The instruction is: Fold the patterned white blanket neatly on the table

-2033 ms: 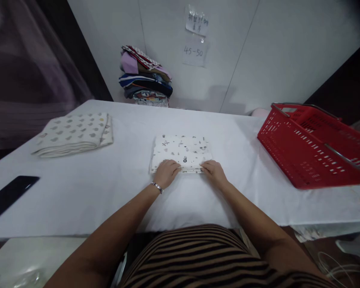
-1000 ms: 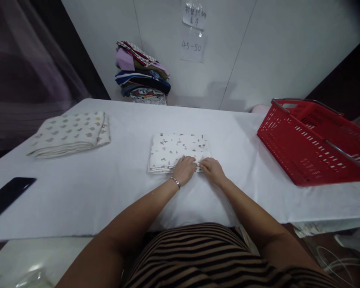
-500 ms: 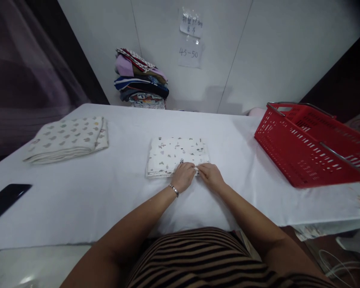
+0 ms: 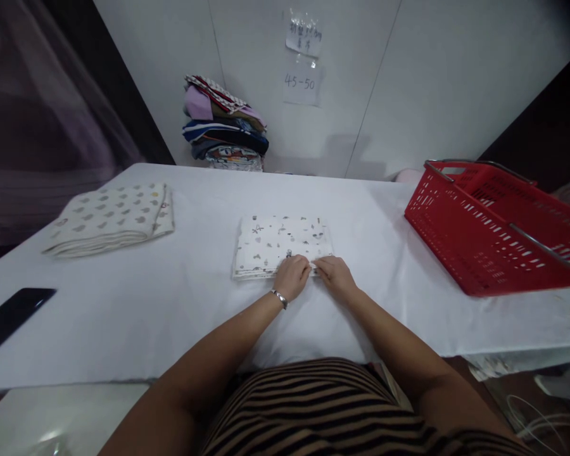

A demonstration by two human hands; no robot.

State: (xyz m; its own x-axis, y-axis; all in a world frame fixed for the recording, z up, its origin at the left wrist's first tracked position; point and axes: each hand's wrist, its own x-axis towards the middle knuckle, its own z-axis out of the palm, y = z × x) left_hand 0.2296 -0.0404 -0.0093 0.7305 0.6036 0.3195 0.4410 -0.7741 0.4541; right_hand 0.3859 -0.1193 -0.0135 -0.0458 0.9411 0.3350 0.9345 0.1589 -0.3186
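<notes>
A white cloth with small printed figures (image 4: 278,240) lies folded into a flat rectangle in the middle of the table. My left hand (image 4: 292,277) pinches its near edge, right of the middle, and wears a silver bracelet at the wrist. Close beside it, my right hand (image 4: 333,275) grips the same edge near the right front corner. Both sets of fingertips almost meet and hide part of the layered edge. Several fold layers show along the front, left of my hands.
On the white-covered table (image 4: 209,329), another folded printed cloth (image 4: 111,218) lies at the left, with a dark flat phone-like object (image 4: 14,320) nearer me. A red basket (image 4: 494,234) stands at the right. Stacked fabrics (image 4: 225,126) rise behind the table against the wall.
My hands stay at the cloth's near edge with hardly any movement. The whole view has shifted very slightly.
</notes>
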